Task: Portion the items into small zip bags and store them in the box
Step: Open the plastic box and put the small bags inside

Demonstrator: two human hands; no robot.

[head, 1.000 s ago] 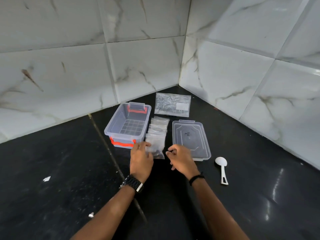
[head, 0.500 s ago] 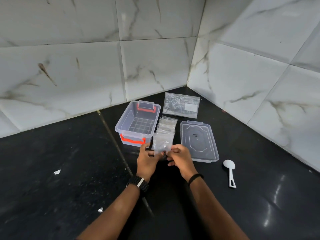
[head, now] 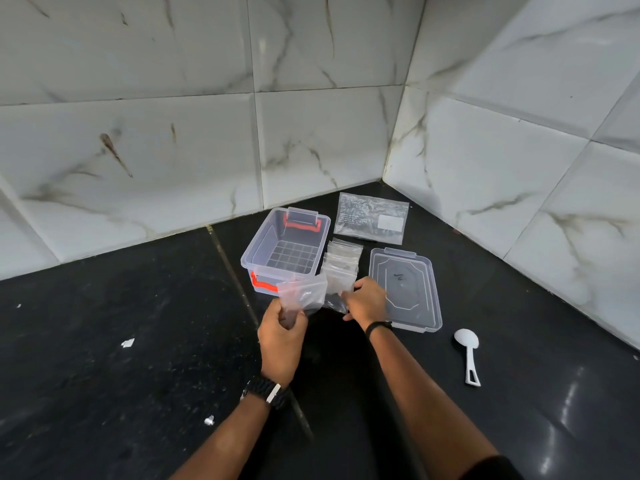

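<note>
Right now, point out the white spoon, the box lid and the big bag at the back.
white spoon (head: pixel 467 340), head view, on its bowl.
box lid (head: pixel 412 271), head view, on its flat panel.
large zip bag (head: pixel 360 216), head view, on its clear middle.

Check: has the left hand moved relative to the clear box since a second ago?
Yes. The left hand was at the clear box's near orange latch; it has pulled back toward the person, lifting a small zip bag.

1. The scene is evenly and moderately lit; the source is probably overhead, though it is not seen.
2. Glare streaks are reflected on the black countertop (head: pixel 568 403) at lower right.
3. Soft shadows are cast beneath the forearms.
4. Wall tile lines (head: pixel 256 140) are bowed by wide-angle distortion.
5. Slight softness is noted throughout.
</note>
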